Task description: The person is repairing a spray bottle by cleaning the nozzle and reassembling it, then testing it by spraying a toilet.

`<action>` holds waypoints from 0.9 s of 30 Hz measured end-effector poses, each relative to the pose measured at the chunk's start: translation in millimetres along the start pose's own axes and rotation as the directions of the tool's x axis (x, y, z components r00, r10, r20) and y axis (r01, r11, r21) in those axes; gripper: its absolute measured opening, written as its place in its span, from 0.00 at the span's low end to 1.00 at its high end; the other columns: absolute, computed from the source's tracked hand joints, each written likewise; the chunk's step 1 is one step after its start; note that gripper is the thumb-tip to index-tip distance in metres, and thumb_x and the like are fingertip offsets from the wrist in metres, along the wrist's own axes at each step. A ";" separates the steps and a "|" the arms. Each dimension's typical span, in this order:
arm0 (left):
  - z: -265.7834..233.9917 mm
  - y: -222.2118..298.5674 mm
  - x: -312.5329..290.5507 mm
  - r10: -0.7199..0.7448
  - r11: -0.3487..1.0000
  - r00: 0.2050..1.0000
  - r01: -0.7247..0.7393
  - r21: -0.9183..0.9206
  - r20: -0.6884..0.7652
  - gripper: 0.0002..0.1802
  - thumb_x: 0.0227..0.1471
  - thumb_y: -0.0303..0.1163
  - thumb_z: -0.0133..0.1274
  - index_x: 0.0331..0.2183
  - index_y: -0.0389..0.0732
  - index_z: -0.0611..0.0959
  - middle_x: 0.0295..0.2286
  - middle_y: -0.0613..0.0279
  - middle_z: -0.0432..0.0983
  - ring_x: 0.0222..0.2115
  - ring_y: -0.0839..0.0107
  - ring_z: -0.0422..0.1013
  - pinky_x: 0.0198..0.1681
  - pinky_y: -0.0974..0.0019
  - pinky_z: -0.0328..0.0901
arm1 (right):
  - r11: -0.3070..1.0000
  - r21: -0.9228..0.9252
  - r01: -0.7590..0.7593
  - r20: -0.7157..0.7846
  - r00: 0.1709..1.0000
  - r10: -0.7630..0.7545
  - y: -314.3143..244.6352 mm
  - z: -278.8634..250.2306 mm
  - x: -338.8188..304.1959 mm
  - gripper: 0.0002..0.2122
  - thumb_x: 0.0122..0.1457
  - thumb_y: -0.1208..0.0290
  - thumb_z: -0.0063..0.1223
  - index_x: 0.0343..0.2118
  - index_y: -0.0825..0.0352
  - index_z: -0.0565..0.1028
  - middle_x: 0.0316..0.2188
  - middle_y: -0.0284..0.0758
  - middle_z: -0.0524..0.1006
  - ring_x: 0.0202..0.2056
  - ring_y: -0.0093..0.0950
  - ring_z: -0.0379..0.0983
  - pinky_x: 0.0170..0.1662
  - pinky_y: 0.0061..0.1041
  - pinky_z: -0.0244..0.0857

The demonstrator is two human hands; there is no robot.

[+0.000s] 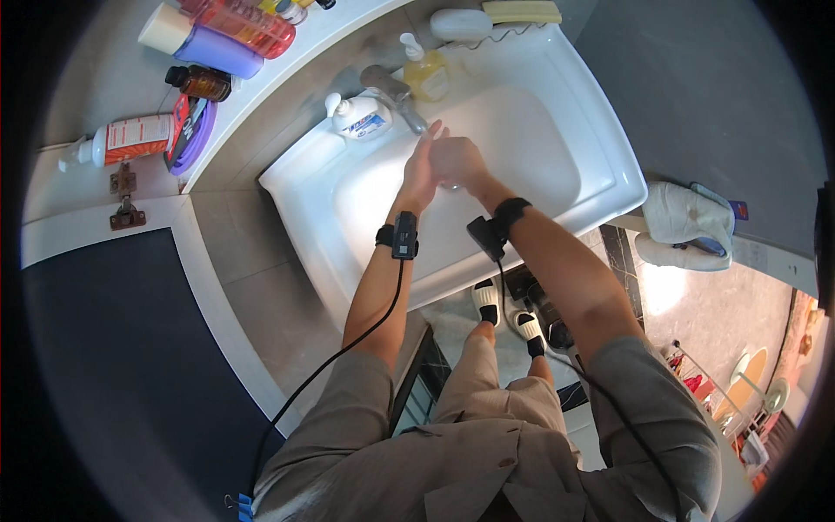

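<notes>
My hands meet above the white sink (600, 130), just in front of the grey tap (409, 104). My left hand (419, 172) has its fingers stretched out toward the tap, its palm side against the other hand. Curled into a fist-like shape, my right hand (458, 162) presses against the left palm; its fingertips are hidden, and whatever lies between the hands does not show. A white pump bottle (361, 117) stands on the rim left of the tap. To the tap's right is a clear pump bottle (426, 76) of yellow liquid.
A white soap box (461, 24) sits at the sink's far edge. Upper left, a shelf (322, 52) holds several bottles, among them a purple one (217, 52). A cabinet door (130, 348) stands at left. Cloths (687, 217) hang right of the sink. Cables run from both wrists.
</notes>
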State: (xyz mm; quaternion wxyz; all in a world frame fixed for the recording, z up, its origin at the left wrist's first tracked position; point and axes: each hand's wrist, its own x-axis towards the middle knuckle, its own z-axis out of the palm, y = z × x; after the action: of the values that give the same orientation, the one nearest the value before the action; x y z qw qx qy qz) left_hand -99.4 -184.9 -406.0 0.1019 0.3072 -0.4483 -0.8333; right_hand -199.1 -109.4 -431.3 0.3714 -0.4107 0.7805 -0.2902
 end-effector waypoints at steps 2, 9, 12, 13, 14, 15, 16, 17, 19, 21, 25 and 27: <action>-3.9 1.4 2.9 0.027 0.999 0.997 -0.024 0.040 -0.069 0.32 0.67 0.54 0.39 0.65 0.50 0.67 0.63 0.58 0.63 0.53 0.67 0.69 0.49 0.64 0.67 | 0.978 0.204 -0.050 -0.108 0.991 0.073 -18.6 13.3 -11.8 0.12 0.63 0.68 0.49 0.45 0.64 0.80 0.41 0.46 0.81 0.40 0.35 0.79 0.40 0.31 0.72; -7.6 -2.3 5.4 0.132 0.978 0.988 -0.116 0.174 -0.085 0.26 0.66 0.50 0.43 0.55 0.42 0.76 0.49 0.56 0.76 0.42 0.67 0.75 0.44 0.59 0.72 | 0.501 0.858 -0.109 0.038 0.988 0.151 -32.0 -0.2 -24.7 0.13 0.63 0.77 0.46 0.45 0.73 0.80 0.38 0.40 0.81 0.37 0.28 0.77 0.43 0.29 0.72; -29.2 -6.7 3.4 0.039 0.985 0.995 -0.022 0.173 -0.093 0.21 0.67 0.45 0.44 0.48 0.38 0.78 0.40 0.56 0.80 0.34 0.67 0.76 0.39 0.59 0.74 | 0.481 0.853 -0.204 0.089 0.964 0.250 -43.6 -11.3 -33.7 0.12 0.62 0.81 0.46 0.43 0.75 0.80 0.37 0.42 0.82 0.36 0.30 0.79 0.42 0.28 0.74; -31.8 -4.6 4.0 0.040 0.985 0.995 -0.025 0.170 -0.090 0.21 0.67 0.45 0.44 0.48 0.38 0.78 0.40 0.56 0.80 0.34 0.67 0.76 0.39 0.59 0.74 | 0.444 0.886 -0.131 0.058 0.983 0.174 -38.9 -13.0 -35.9 0.12 0.61 0.82 0.46 0.43 0.75 0.80 0.37 0.43 0.82 0.36 0.32 0.80 0.42 0.29 0.75; -34.6 -2.3 5.0 0.022 0.989 0.991 -0.002 0.150 -0.131 0.18 0.67 0.40 0.43 0.46 0.36 0.78 0.38 0.56 0.80 0.32 0.67 0.76 0.39 0.60 0.74 | 0.400 0.915 -0.060 0.022 0.995 0.098 -34.3 -14.9 -37.7 0.12 0.60 0.83 0.46 0.42 0.76 0.80 0.37 0.44 0.82 0.36 0.33 0.81 0.42 0.29 0.76; -37.6 0.2 5.8 0.003 0.992 0.985 0.020 0.128 -0.172 0.16 0.67 0.35 0.42 0.45 0.35 0.78 0.36 0.56 0.80 0.31 0.67 0.76 0.39 0.62 0.74 | 0.404 0.913 -0.059 0.022 0.995 0.097 -29.5 -17.9 -38.9 0.12 0.60 0.83 0.46 0.42 0.76 0.80 0.37 0.44 0.82 0.36 0.33 0.81 0.42 0.29 0.76; -50.4 -5.8 8.1 0.059 0.988 0.985 -0.035 0.150 -0.160 0.14 0.65 0.25 0.40 0.45 0.31 0.78 0.37 0.54 0.80 0.32 0.67 0.77 0.42 0.62 0.74 | 0.466 0.884 -0.040 0.008 0.997 0.071 -28.3 -20.4 -38.5 0.11 0.60 0.83 0.46 0.42 0.76 0.80 0.37 0.44 0.82 0.37 0.33 0.82 0.42 0.28 0.76; -50.2 -10.9 8.8 0.058 0.988 0.986 -0.034 0.148 -0.157 0.14 0.65 0.25 0.40 0.45 0.31 0.78 0.37 0.54 0.80 0.32 0.67 0.77 0.42 0.62 0.74 | 0.525 0.851 -0.019 -0.011 0.998 0.054 -23.2 -22.1 -37.1 0.11 0.61 0.83 0.45 0.41 0.75 0.80 0.37 0.43 0.82 0.37 0.33 0.82 0.43 0.27 0.75; -44.3 -17.4 9.2 0.095 0.995 0.995 -0.095 -0.004 -0.039 0.14 0.63 0.26 0.46 0.46 0.28 0.78 0.40 0.57 0.79 0.39 0.64 0.76 0.46 0.65 0.72 | 0.511 0.860 -0.019 -0.042 0.993 0.108 -19.8 -18.1 -25.0 0.11 0.61 0.82 0.46 0.41 0.74 0.81 0.37 0.42 0.83 0.37 0.32 0.82 0.43 0.27 0.75; -15.1 -12.7 15.9 0.095 0.986 0.995 -0.097 -0.135 -0.023 0.14 0.61 0.22 0.43 0.46 0.28 0.78 0.42 0.54 0.79 0.42 0.65 0.76 0.49 0.65 0.70 | 0.501 0.865 -0.010 -0.086 0.982 0.169 -5.6 -18.6 -11.6 0.11 0.62 0.81 0.46 0.41 0.73 0.81 0.37 0.41 0.83 0.37 0.30 0.82 0.42 0.27 0.75; -21.2 -15.2 21.5 0.175 0.937 0.973 -0.118 -0.330 0.150 0.17 0.58 0.16 0.42 0.49 0.25 0.76 0.47 0.51 0.77 0.49 0.66 0.72 0.56 0.63 0.66 | 0.656 0.752 0.061 -0.217 0.963 0.160 -14.1 -26.5 -14.6 0.10 0.59 0.76 0.54 0.42 0.70 0.82 0.37 0.39 0.83 0.37 0.28 0.80 0.42 0.27 0.73; -24.7 -18.3 20.2 0.194 0.978 0.979 -0.189 -0.089 0.056 0.18 0.58 0.17 0.43 0.50 0.25 0.75 0.47 0.51 0.77 0.49 0.66 0.73 0.56 0.63 0.66 | 0.717 0.695 0.062 -0.207 0.971 0.116 -39.7 -43.2 -28.6 0.12 0.56 0.73 0.62 0.43 0.70 0.82 0.38 0.39 0.82 0.38 0.27 0.79 0.42 0.26 0.72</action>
State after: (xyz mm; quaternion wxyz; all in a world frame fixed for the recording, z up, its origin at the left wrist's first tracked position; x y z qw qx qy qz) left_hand -98.5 -200.2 -439.4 0.1798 0.2311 -0.4438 -0.8470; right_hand -206.5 -98.2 -367.4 0.4075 -0.1916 0.6581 -0.6034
